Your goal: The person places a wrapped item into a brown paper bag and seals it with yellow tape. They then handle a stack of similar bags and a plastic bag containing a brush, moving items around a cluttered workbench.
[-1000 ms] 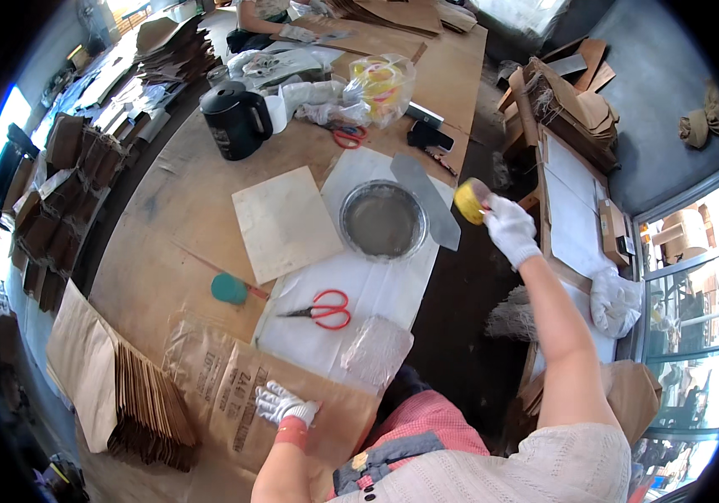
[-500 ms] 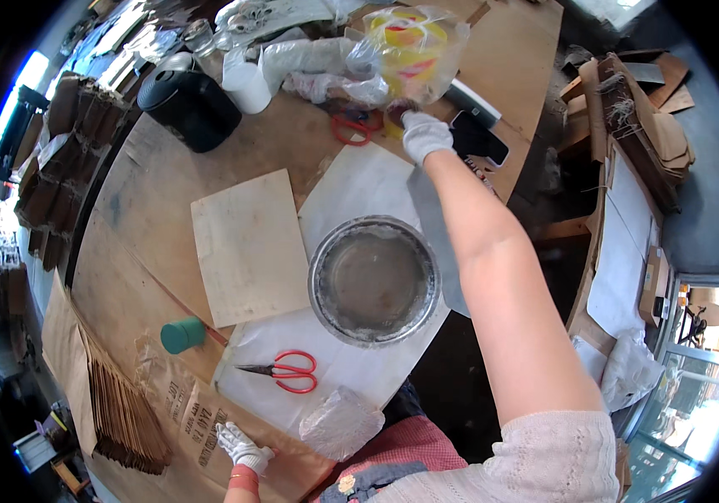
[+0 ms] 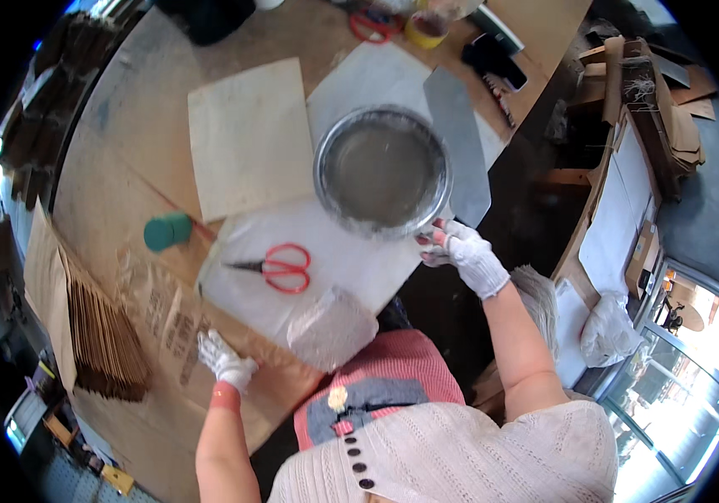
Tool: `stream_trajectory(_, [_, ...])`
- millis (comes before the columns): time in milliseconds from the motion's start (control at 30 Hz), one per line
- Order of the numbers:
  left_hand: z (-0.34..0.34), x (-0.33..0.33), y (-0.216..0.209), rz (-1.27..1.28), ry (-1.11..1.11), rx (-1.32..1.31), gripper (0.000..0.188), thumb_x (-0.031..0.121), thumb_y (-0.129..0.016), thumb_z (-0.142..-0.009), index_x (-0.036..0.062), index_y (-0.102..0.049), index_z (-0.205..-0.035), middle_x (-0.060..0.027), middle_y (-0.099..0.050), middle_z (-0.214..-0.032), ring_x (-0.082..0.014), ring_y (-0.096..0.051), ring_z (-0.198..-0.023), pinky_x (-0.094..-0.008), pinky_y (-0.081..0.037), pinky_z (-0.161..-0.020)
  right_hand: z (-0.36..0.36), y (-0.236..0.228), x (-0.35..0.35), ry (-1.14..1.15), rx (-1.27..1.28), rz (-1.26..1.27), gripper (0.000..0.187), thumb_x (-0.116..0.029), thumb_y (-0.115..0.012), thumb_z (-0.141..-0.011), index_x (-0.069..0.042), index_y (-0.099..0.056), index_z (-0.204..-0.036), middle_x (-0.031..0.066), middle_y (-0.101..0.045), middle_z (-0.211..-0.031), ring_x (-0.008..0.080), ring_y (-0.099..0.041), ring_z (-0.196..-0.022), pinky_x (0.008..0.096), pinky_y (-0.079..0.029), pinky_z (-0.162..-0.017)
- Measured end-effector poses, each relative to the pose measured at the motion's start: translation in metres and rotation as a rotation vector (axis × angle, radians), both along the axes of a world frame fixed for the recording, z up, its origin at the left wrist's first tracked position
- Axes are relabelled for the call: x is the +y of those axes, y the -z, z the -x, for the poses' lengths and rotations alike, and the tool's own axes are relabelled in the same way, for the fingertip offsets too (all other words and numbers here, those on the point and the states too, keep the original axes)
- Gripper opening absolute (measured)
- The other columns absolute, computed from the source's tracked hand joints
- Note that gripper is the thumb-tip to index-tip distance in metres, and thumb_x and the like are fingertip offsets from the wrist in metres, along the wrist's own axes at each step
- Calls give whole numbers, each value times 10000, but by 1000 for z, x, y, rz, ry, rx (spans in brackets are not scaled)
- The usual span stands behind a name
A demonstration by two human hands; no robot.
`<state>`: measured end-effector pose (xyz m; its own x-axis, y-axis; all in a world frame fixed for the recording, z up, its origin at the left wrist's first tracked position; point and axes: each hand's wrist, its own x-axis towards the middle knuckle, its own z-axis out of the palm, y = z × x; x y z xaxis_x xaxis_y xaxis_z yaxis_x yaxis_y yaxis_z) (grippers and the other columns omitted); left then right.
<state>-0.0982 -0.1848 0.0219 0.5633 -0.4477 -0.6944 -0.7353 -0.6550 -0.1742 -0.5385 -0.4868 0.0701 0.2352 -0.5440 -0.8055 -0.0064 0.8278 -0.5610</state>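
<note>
My left hand, in a white glove, lies on printed brown kraft paper with its fingers spread and nothing in them. By the lower right rim of a round metal basin, my gloved right hand has its fingers bent and somewhat apart. I see nothing held in it, and cannot tell whether it touches the rim. Greyish matter covers the basin's inside. Left of it, red-handled scissors lie on white paper. A plastic-wrapped pale block sits nearest my body.
A stack of folded kraft bags is at the left, with a green cylinder beyond. A cream sheet and a grey plate flank the basin. Farther off are yellow tape, a phone and more red handles.
My right hand has come back from the dark round thing near the tape to the basin's near right side. My left hand still rests on the kraft paper. The view has tilted nearer my body.
</note>
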Motion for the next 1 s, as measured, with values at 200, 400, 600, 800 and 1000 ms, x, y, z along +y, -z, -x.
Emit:
stream_trajectory(200, [5, -18, -12, 0, 13, 22, 1377, 474, -864, -588, 10, 3, -1552, -268, 90, -1608, -417, 150, -1488, -546, 80, -1180, -30, 63, 36, 192, -416, 131, 424, -173, -580, -984, 8, -428, -1337, 174, -579, -1262, 342, -608, -1131, 517, -485, -1026])
stream_trajectory(400, [6, -19, -27, 19, 16, 24, 1332, 485, -852, -612, 28, -34, -1559, -267, 39, -1612, -439, 69, -1493, -537, 29, -1196, -49, 81, 39, 423, -415, 112, 377, -167, -610, -960, -51, -485, -1296, 158, -618, -1207, 341, -621, -1082, 530, -502, -975])
stream_trajectory(600, [8, -21, -33, 1, 29, 21, 1321, 482, -847, -615, 21, -48, -1559, -269, 18, -1612, -437, 23, -1496, -500, -28, -1212, -69, 80, 34, 536, -357, 177, 310, -110, -609, -934, -9, -524, -1215, 170, -637, -1156, 349, -635, -1030, 531, -525, -933])
stream_trajectory(800, [27, -28, -31, 249, 53, -108, 996, 420, -748, -740, 20, -259, -1510, -238, -248, -1566, -393, -228, -1455, -481, -151, -1206, -67, 82, 32, 515, -307, 258, 232, -47, -561, -917, 5, -550, -1143, 168, -640, -1154, 329, -646, -1012, 483, -552, -917])
stream_trajectory(1000, [47, -27, -20, 380, 8, -77, 896, 364, -711, -781, 15, -294, -1493, -220, -255, -1572, -373, -238, -1455, -450, -168, -1209, -58, 78, 33, 448, -264, 258, 279, -49, -512, -939, -1, -514, -1214, 176, -622, -1163, 318, -662, -966, 466, -594, -825])
